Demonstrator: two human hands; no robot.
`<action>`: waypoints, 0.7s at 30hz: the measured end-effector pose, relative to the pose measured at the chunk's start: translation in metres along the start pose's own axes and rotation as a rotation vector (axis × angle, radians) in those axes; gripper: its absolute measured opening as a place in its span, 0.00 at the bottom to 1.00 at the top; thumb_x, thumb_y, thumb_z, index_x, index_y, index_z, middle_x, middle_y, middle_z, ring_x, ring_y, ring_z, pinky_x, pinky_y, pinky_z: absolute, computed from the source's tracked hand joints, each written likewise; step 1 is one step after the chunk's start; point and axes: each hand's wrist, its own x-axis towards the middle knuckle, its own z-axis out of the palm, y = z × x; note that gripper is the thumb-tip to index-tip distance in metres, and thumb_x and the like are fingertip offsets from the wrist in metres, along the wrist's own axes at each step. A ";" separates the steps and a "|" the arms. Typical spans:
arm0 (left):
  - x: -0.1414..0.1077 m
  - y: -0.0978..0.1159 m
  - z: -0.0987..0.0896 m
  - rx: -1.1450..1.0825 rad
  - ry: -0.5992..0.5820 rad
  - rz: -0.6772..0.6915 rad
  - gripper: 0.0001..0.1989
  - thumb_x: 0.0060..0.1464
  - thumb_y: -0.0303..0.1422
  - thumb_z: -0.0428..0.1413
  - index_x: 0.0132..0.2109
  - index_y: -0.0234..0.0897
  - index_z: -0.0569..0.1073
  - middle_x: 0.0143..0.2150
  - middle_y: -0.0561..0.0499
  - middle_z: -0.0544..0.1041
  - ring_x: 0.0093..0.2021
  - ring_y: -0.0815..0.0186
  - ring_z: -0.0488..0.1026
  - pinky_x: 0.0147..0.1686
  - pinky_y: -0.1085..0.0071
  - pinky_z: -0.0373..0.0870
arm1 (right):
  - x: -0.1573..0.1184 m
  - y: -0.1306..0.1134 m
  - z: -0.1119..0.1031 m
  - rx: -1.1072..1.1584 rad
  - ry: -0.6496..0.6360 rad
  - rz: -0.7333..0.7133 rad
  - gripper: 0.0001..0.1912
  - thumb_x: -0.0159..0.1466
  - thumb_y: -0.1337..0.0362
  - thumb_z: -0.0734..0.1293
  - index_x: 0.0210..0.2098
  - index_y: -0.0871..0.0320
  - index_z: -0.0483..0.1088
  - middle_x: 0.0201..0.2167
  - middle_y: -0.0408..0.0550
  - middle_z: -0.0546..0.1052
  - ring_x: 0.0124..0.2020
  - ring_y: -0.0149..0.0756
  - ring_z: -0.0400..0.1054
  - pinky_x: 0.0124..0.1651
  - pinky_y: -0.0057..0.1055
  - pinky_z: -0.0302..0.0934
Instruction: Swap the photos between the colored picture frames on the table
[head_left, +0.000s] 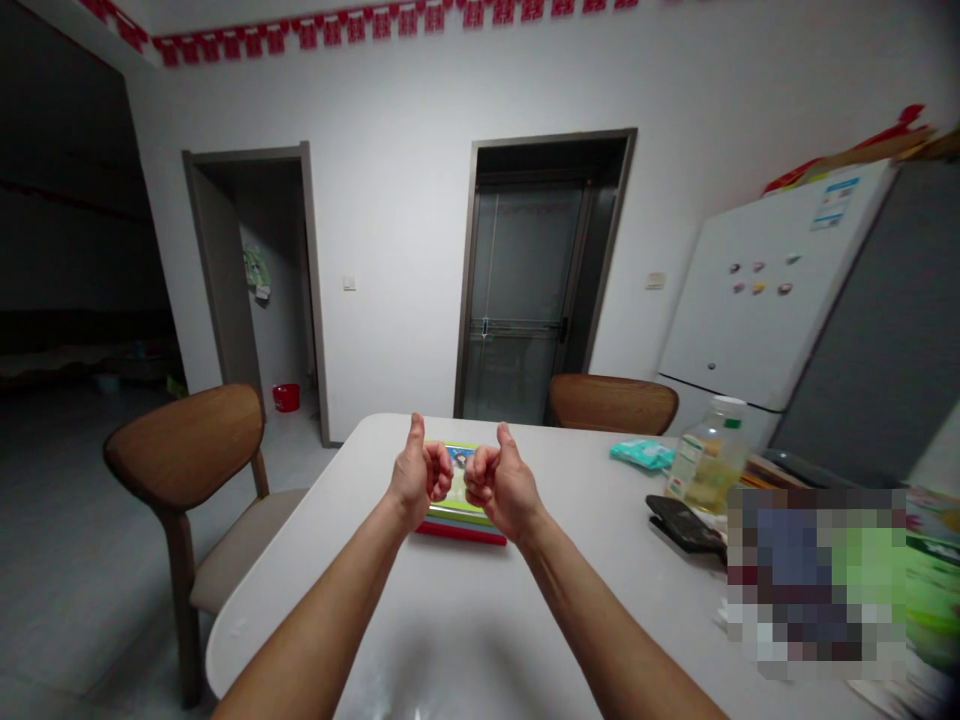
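Note:
Both my arms reach out over the white table, thumbs pointing up. My left hand (419, 474) is curled into a fist with nothing visible in it. My right hand (508, 482) mirrors it, fingers folded in and also holding nothing that I can see. A small gap separates the two fists. Behind and below them lies a flat, bright green item with a picture on its top (459, 515), partly covered by the hands; I cannot tell whether it is a book or a box. Under its near side shows a red edge (461, 534).
On the table's right are a teal packet (642, 455), a large clear bottle of yellowish liquid (709, 460), a dark flat object (684, 524) and a pixelated patch. Wooden chairs stand at the left (187, 450) and far side (613, 402). A white fridge (757, 310) stands at the right.

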 end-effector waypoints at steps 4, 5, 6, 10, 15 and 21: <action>0.001 -0.003 -0.002 0.002 0.010 -0.104 0.33 0.44 0.60 0.34 0.12 0.35 0.58 0.06 0.58 0.56 0.06 0.79 0.49 0.09 0.79 0.38 | 0.000 -0.004 0.007 -0.102 -0.093 0.160 0.32 0.51 0.38 0.49 0.08 0.58 0.48 0.04 0.35 0.50 0.06 0.19 0.38 0.12 0.20 0.30; 0.002 -0.004 -0.002 0.001 0.019 -0.117 0.34 0.44 0.60 0.33 0.12 0.35 0.58 0.06 0.58 0.55 0.06 0.79 0.49 0.09 0.79 0.38 | 0.001 -0.003 0.008 -0.155 -0.098 0.162 0.32 0.51 0.37 0.47 0.08 0.58 0.47 0.05 0.35 0.49 0.06 0.19 0.38 0.12 0.21 0.31; 0.002 -0.004 -0.002 0.000 0.032 -0.129 0.34 0.45 0.59 0.33 0.12 0.35 0.58 0.06 0.58 0.55 0.06 0.79 0.49 0.09 0.79 0.38 | 0.003 -0.002 0.008 -0.230 -0.095 0.150 0.32 0.51 0.37 0.45 0.08 0.57 0.46 0.05 0.34 0.49 0.07 0.20 0.38 0.12 0.21 0.32; 0.004 -0.019 -0.014 0.006 0.119 -0.181 0.33 0.44 0.60 0.36 0.13 0.34 0.60 0.07 0.57 0.58 0.07 0.78 0.51 0.09 0.80 0.40 | 0.019 0.018 -0.010 -0.935 0.044 -0.082 0.31 0.56 0.43 0.38 0.13 0.57 0.53 0.09 0.37 0.55 0.10 0.24 0.47 0.15 0.24 0.45; -0.008 -0.075 -0.048 0.022 0.321 -0.285 0.24 0.47 0.49 0.49 0.19 0.32 0.64 0.10 0.57 0.63 0.08 0.77 0.56 0.10 0.81 0.47 | 0.028 0.057 -0.054 -1.477 0.104 -0.256 0.14 0.49 0.55 0.63 0.29 0.60 0.68 0.30 0.50 0.70 0.34 0.37 0.63 0.35 0.31 0.53; -0.020 -0.120 -0.056 -0.062 0.425 -0.194 0.10 0.48 0.36 0.54 0.31 0.32 0.67 0.23 0.51 0.73 0.22 0.70 0.71 0.22 0.76 0.65 | -0.001 0.083 -0.061 -1.666 -0.058 -0.329 0.11 0.47 0.71 0.63 0.31 0.58 0.68 0.34 0.49 0.69 0.40 0.39 0.59 0.42 0.34 0.50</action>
